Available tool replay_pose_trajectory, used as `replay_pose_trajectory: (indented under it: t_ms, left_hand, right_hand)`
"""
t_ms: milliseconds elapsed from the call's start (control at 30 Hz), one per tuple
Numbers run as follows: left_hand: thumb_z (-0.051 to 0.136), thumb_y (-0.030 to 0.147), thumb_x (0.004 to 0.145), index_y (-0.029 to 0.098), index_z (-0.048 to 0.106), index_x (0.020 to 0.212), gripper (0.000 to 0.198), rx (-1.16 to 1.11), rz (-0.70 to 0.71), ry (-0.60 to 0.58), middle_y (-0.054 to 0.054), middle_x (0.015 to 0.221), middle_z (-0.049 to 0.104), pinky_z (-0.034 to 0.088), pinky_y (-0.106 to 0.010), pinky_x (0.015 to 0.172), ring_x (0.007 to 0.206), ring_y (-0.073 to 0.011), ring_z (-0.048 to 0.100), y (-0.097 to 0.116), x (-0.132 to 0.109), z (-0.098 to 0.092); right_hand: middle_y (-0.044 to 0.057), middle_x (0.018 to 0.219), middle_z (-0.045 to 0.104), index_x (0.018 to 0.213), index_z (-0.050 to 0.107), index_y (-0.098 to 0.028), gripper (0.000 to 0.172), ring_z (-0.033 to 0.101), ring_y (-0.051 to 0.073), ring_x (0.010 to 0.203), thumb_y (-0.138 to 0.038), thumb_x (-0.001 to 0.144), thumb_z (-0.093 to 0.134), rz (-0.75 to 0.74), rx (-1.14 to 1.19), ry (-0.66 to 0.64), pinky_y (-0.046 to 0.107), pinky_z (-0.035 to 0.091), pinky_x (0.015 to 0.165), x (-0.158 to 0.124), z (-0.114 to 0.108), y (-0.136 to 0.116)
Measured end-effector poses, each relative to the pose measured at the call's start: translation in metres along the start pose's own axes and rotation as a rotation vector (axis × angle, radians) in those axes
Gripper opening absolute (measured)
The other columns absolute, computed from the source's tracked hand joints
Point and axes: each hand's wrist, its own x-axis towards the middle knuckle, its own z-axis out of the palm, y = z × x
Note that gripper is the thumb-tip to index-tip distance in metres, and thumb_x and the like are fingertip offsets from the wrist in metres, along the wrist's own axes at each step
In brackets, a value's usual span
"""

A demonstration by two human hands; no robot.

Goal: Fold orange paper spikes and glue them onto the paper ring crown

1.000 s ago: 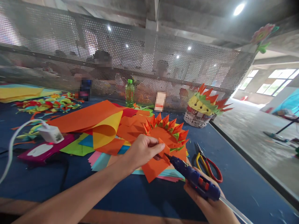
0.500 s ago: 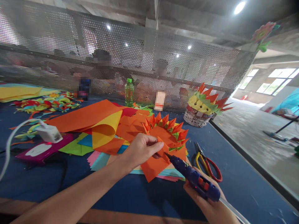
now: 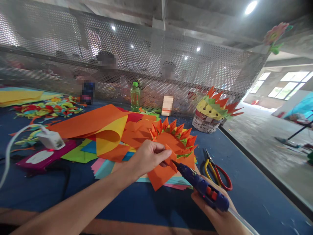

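Observation:
Between thumb and fingers, my left hand (image 3: pixel 153 155) pinches a small folded piece of orange paper (image 3: pixel 170 155). My right hand (image 3: pixel 215 205) is wrapped round a dark blue glue gun (image 3: pixel 201 185), whose black nozzle touches or nearly touches that piece; I cannot tell which. A clear glue stick (image 3: pixel 241 219) comes out of the gun's back end. Just behind my left hand, a ring of orange and green folded paper points (image 3: pixel 184 134) lies on orange sheets (image 3: pixel 160 179). Below these is a stack of pastel sheets (image 3: pixel 104 168).
Pliers with red and yellow handles (image 3: pixel 217 171) lie to the right. Behind stand a paper-topped basket (image 3: pixel 207 114) and a green-capped bottle (image 3: pixel 135 97). A white plug (image 3: pixel 52 139) sits in a purple power strip (image 3: pixel 44 160) at left, near paper scraps (image 3: pixel 49 107). Perforated metal panels (image 3: pixel 146 58) border the back.
Almost nothing differs. The glue gun and my right hand have shifted very slightly left; my left hand keeps its pinch on the orange paper in the same place.

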Motion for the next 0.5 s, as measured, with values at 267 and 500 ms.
replay_pose_trajectory:
  t_ms: [267,500]
  left_hand:
    - [0.07,0.041,0.077,0.018,0.053,0.051,0.039,-0.018,0.037,0.047,0.004,0.052,0.052,0.058,-0.02,0.06,0.058,-0.0115,0.064,0.0001,0.0003,-0.0009]
    - [0.069,0.038,0.078,0.016,0.07,0.062,0.028,-0.021,0.024,0.071,0.0,0.061,0.066,0.057,-0.02,0.062,0.061,-0.0116,0.066,0.0057,0.0005,-0.0035]
  right_hand:
    - [-0.001,0.069,0.063,0.074,0.058,-0.026,0.027,0.061,0.016,0.06,-0.048,0.089,0.059,0.003,-0.019,-0.03,0.026,0.052,0.06,0.0007,-0.0017,0.0006]
    - [-0.002,0.067,0.062,0.074,0.06,-0.026,0.027,0.06,0.016,0.06,-0.049,0.087,0.062,0.01,-0.016,0.003,0.026,0.052,0.059,-0.0007,-0.0007,0.0017]
